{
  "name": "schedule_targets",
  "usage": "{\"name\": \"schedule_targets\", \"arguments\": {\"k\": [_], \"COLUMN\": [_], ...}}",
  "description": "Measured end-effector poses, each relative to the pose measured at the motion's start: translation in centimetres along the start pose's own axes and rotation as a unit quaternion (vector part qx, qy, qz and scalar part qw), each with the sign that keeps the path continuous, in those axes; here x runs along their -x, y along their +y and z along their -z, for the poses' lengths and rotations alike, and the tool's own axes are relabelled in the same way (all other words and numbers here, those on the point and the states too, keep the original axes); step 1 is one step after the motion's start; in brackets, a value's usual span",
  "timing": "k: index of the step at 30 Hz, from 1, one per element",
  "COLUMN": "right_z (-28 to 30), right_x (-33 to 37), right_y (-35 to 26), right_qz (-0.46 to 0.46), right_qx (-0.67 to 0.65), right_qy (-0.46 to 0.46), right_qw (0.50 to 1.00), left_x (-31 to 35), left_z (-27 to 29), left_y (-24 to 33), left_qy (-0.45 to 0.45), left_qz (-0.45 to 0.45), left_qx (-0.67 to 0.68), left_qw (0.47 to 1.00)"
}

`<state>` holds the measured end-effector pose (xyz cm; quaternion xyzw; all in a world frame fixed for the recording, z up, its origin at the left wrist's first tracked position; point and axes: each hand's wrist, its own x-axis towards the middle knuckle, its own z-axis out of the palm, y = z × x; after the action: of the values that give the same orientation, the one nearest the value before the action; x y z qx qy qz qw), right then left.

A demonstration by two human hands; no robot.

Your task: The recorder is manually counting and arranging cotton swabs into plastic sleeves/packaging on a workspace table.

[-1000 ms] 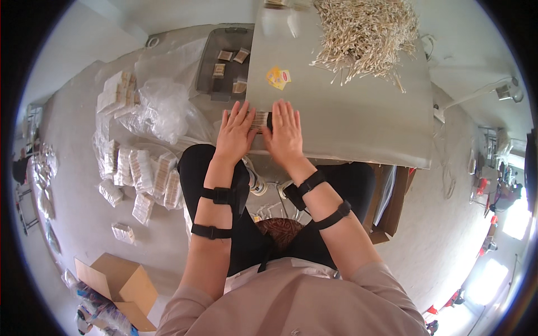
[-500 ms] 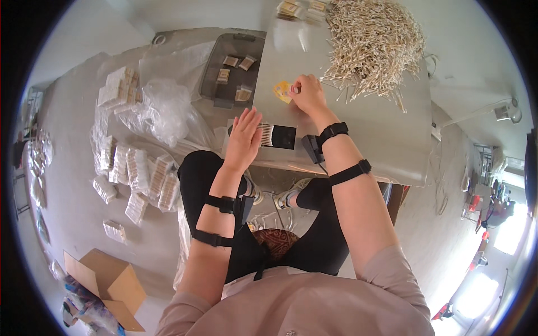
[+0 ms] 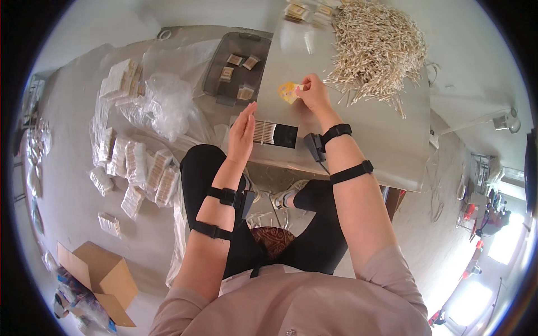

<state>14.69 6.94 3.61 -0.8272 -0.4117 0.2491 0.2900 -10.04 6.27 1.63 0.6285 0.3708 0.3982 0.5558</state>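
A row of cotton swabs [image 3: 263,133] lies side by side on a flat black tray [image 3: 286,136] at the near edge of the table. Beside the tray's left end my left hand [image 3: 242,133] is held on edge, fingers straight and nothing in them. My right hand [image 3: 315,96], farther back, pinches the right edge of a small yellow printed card [image 3: 288,92] just above the tabletop. A large heap of loose cotton swabs [image 3: 378,50] covers the table's far right.
Left of the table a grey bin [image 3: 236,83] holds several small packs. More packs [image 3: 297,11] lie at the far edge. Bundled white packs [image 3: 134,162], clear plastic film [image 3: 171,106] and an open cardboard box [image 3: 103,274] are on the floor.
My left hand has turned onto its edge and uncovered more of the swab row. My right hand has shifted slightly right with the yellow card, and more of the card shows.
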Motion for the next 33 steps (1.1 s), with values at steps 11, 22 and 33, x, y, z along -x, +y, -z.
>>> {"name": "schedule_targets", "arguments": {"k": [11, 22, 33], "right_z": [-3.3, -5.6, -6.4], "right_x": [10.4, 12.0, 13.4], "right_y": [-0.4, -2.0, -2.9], "right_qz": [-0.083, -0.096, -0.087], "right_qx": [-0.225, -0.138, -0.097], "right_qy": [0.023, 0.072, 0.043], "right_qw": [0.971, 0.983, 0.991], "left_x": [-0.2, -0.3, -0.1], "left_z": [-0.1, -0.8, -0.8], "left_y": [0.2, -0.3, -1.0], "left_qy": [0.041, 0.043, 0.037], "left_qz": [0.066, 0.112, 0.103], "left_qx": [0.201, 0.278, 0.305], "left_qw": [0.977, 0.953, 0.946]}}
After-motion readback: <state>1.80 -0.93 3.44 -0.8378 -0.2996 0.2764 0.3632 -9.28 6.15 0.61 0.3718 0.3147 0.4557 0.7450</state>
